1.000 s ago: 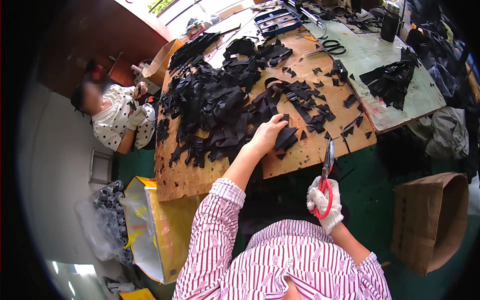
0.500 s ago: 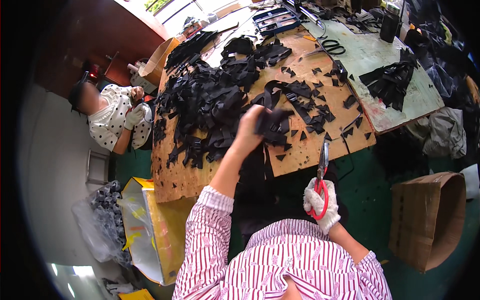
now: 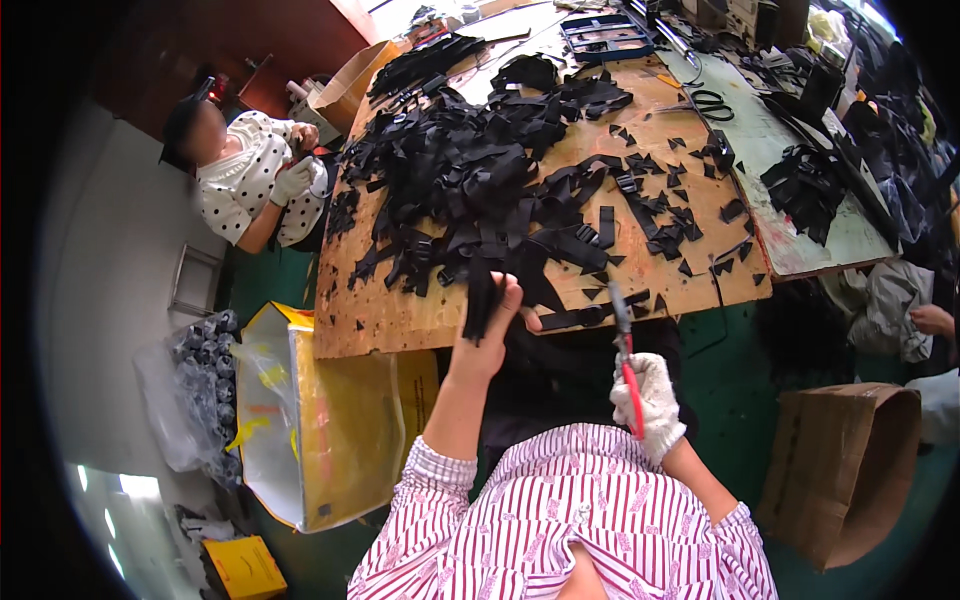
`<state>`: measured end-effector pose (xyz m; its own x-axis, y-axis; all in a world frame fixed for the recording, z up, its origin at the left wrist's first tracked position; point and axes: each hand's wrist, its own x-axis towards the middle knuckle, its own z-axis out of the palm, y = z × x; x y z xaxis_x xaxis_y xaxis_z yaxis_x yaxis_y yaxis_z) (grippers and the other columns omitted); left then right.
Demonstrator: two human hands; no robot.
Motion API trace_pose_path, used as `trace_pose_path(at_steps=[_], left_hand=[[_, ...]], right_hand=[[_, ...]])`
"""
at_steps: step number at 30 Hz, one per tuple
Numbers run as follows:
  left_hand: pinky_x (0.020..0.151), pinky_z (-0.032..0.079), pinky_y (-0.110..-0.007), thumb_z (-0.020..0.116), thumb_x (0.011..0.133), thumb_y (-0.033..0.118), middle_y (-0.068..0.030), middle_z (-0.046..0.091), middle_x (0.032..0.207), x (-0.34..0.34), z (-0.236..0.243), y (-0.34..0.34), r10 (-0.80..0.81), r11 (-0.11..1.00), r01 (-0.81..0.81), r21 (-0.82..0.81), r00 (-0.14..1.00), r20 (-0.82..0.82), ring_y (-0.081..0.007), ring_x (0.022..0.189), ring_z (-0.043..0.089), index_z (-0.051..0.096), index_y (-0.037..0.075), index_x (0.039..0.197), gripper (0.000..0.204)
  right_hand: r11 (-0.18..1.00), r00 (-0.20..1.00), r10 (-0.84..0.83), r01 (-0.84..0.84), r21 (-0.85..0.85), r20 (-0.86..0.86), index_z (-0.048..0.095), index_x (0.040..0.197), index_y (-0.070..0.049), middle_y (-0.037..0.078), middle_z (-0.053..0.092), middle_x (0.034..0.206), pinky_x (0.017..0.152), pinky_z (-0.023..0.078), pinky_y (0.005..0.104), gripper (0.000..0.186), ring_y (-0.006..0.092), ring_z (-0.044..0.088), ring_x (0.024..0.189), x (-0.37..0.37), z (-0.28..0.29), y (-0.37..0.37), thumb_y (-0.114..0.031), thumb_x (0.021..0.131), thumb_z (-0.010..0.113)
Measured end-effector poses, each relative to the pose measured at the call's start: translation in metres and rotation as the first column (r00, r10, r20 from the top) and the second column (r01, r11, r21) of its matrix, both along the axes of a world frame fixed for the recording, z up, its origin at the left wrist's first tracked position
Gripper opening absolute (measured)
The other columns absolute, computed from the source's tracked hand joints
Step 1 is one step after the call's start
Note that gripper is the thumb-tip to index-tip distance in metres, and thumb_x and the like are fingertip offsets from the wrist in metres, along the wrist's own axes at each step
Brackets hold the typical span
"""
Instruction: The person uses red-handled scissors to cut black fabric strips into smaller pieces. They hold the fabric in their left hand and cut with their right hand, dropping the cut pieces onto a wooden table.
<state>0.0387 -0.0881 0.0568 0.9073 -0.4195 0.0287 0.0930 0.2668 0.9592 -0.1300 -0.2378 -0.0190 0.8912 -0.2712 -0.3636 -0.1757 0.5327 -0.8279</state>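
Observation:
My bare left hand (image 3: 487, 335) is closed round black webbing straps (image 3: 482, 300) at the table's near edge. A strap with a buckle (image 3: 575, 318) lies along that edge, just right of this hand. In my gloved right hand (image 3: 655, 408) is a pair of red-handled scissors (image 3: 630, 375), points upward, held beside the table edge. Whether the blades are apart is hard to make out. Beyond my hands spreads a large tangled heap of black straps (image 3: 470, 170). Small black triangular offcuts (image 3: 685, 222) are scattered on the wooden tabletop (image 3: 375, 325) to its right.
Black-handled scissors (image 3: 713, 105) and a blue tray (image 3: 605, 42) lie farther back. A pale table (image 3: 790, 250) adjoins at right, holding black pieces. Below stand a yellow-sided bag (image 3: 350, 440) and a cardboard box (image 3: 845, 460). A co-worker (image 3: 255, 170) works at left; another person's hand (image 3: 932, 320) shows at right.
My left hand has come lower and nearer to me, turning the straps upright. The red scissors have turned in my right hand. Another person's hand has appeared at right, and the view has shifted.

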Motion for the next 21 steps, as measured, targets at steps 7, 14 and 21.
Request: trace_pose_path(at_steps=[7,14,21], left_hand=[[0.054,0.044,-0.023,0.059,0.091,0.025,-0.0045,0.057,0.069,-0.015,-0.032,-0.007,0.019,0.988,-0.010,0.153,0.998,-0.055,-0.0117,0.055,0.057,0.054,0.003,0.088,0.023],[0.064,0.048,-0.025,0.057,0.092,0.019,0.0016,0.049,0.066,-0.026,-0.033,-0.019,-0.056,0.985,0.059,0.161,0.998,-0.023,-0.0097,0.051,0.052,0.055,0.006,0.084,0.016],[0.050,0.041,-0.021,0.057,0.093,0.020,-0.0014,0.051,0.067,-0.040,-0.045,-0.024,-0.043,0.973,0.035,0.230,0.999,0.029,-0.0098,0.054,0.054,0.052,0.003,0.087,0.019]], right_hand=[[0.814,0.986,0.140,-0.167,-0.557,-0.091,0.041,0.114,-0.008,0.008,0.056,0.090,0.073,0.047,0.0338,0.062,0.0211,0.057,0.077,-0.007,-0.012,0.002,-0.025,0.066,0.076],[0.589,0.982,0.141,-0.185,-0.787,-0.126,0.041,0.123,-0.009,0.015,0.060,0.095,0.073,0.049,0.0399,0.073,0.0317,0.063,0.081,-0.007,0.009,-0.006,-0.035,0.065,0.077],[0.678,0.957,0.200,-0.290,-0.676,-0.211,0.042,0.121,-0.005,0.015,0.061,0.091,0.075,0.048,0.0383,0.067,0.0316,0.063,0.082,-0.003,0.029,-0.014,-0.039,0.072,0.074]])
